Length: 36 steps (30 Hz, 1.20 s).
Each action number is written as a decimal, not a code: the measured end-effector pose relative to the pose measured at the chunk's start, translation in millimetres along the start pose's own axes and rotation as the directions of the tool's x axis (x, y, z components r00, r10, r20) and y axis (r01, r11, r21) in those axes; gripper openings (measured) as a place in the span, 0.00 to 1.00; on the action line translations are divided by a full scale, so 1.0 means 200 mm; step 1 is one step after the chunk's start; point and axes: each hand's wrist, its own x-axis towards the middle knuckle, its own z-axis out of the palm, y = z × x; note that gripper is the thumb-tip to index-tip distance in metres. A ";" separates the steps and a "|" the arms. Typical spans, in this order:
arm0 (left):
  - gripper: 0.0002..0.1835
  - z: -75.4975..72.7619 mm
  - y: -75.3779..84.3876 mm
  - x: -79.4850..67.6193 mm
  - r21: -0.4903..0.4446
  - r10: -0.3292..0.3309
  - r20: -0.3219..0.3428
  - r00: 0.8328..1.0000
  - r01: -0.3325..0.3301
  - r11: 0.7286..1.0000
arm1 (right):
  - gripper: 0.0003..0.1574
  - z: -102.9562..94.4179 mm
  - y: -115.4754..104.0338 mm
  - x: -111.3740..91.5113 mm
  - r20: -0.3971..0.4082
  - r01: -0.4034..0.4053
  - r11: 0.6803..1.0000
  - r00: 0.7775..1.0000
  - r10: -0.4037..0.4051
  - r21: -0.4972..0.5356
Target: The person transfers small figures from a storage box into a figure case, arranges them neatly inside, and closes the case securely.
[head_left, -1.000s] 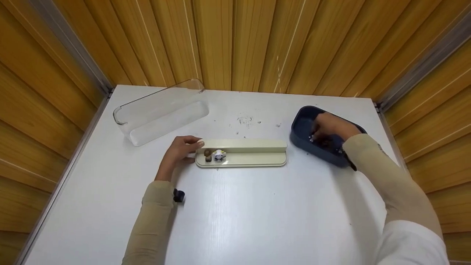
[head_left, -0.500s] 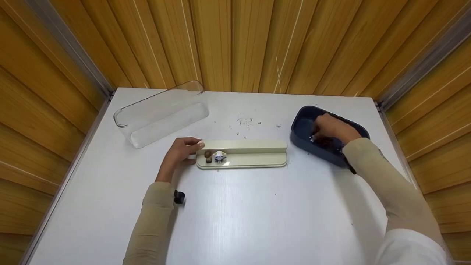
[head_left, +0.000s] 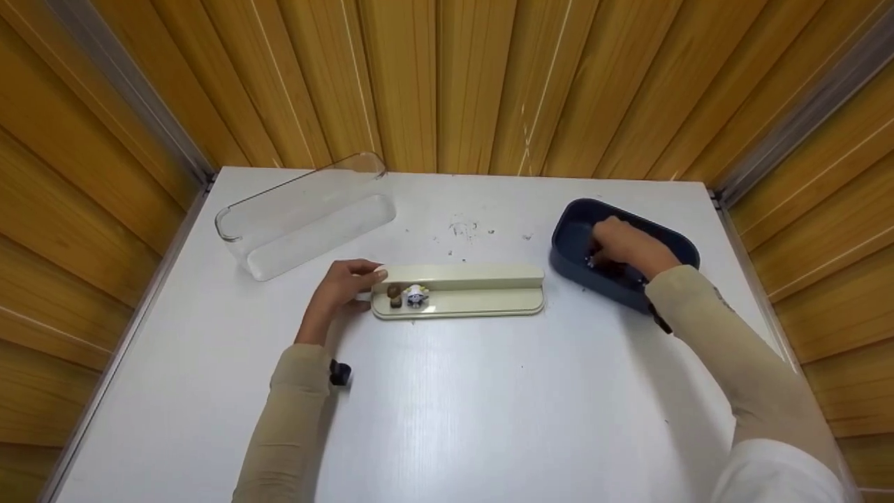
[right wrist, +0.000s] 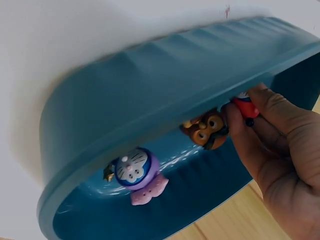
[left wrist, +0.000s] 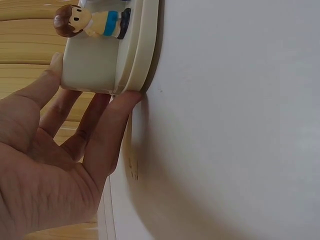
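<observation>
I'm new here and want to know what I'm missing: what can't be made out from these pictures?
Red toy, right wrist view: mostly covered by the right hand holding it.
Contents of the blue tub, head view: largely hidden behind the right hand and forearm.
White toy on the tray, left wrist view: almost all cut off by the top edge.
Dark specks on the table, head view: too small to identify.
</observation>
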 end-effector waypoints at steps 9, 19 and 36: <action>0.22 0.00 -0.01 0.01 -0.002 -0.003 0.008 1.000 0.003 1.000 | 0.05 0.03 0.00 -0.02 -0.036 -0.012 0.999 0.999 0.014 0.034; 0.23 -0.01 0.00 0.02 0.003 -0.020 0.002 1.000 0.020 1.000 | 0.09 0.06 0.01 -0.04 -0.090 -0.029 0.999 0.995 0.032 0.036; 0.24 -0.01 0.00 0.00 -0.016 -0.021 0.023 1.000 0.022 1.000 | 0.18 0.05 -0.07 -0.18 -0.283 -0.009 1.000 0.959 0.013 0.017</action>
